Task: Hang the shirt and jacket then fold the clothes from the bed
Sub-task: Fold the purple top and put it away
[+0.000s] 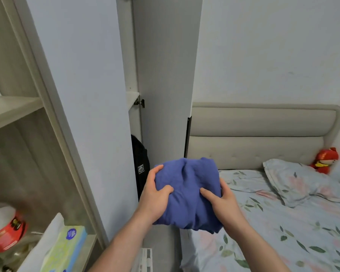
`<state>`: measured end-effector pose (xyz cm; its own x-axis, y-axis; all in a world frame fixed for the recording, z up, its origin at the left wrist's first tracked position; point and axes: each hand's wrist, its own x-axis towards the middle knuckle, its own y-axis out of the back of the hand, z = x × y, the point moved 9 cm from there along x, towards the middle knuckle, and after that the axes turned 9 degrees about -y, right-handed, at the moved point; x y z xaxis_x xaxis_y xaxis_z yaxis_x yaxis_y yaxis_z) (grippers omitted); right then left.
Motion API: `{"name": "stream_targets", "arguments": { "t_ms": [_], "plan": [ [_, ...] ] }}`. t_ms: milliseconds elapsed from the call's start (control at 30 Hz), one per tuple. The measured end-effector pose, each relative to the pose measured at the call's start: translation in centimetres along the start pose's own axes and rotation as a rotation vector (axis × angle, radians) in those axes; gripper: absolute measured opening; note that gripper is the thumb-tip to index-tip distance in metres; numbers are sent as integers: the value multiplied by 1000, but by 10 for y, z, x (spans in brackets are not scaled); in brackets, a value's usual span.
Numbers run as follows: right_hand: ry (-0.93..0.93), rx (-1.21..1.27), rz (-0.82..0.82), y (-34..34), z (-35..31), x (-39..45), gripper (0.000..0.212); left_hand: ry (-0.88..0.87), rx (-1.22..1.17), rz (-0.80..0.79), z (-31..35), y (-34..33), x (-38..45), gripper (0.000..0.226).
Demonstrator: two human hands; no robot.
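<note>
A folded blue garment (186, 185) is held up in the air between the wardrobe and the bed. My left hand (155, 193) grips its left side, thumb on top and fingers curled round the edge. My right hand (222, 201) grips its right side the same way. The bundle hangs in front of the narrow gap of the wardrobe (133, 114), whose door (165, 85) stands open. The bed (283, 222), with a floral sheet, lies to the right and below.
A dark bag (140, 165) stands inside the wardrobe gap. Open shelves (12, 112) on the left hold a red-labelled jar (6, 230) and a tissue pack (65, 250). A pillow (302, 181) and a red doll (325, 160) lie by the padded headboard (263, 130).
</note>
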<state>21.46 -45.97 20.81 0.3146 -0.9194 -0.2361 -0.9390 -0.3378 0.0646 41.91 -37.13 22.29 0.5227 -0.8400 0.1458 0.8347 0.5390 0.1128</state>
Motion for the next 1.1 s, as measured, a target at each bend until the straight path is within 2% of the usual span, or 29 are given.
{"name": "stream_targets", "arguments": {
  "t_ms": [433,667,900,1100],
  "plan": [
    [63,18,5,-21,-64,138,42,-18,-21,68,5,-7,148,61],
    [107,6,-97,-39,-112,223,39,-41,7,162,18,-3,223,61],
    [152,25,-236,-84,-151,285,43,-54,31,286,24,25,277,62],
    [192,23,-238,-108,-179,327,41,-63,17,307,37,37,322,62]
  ]
}}
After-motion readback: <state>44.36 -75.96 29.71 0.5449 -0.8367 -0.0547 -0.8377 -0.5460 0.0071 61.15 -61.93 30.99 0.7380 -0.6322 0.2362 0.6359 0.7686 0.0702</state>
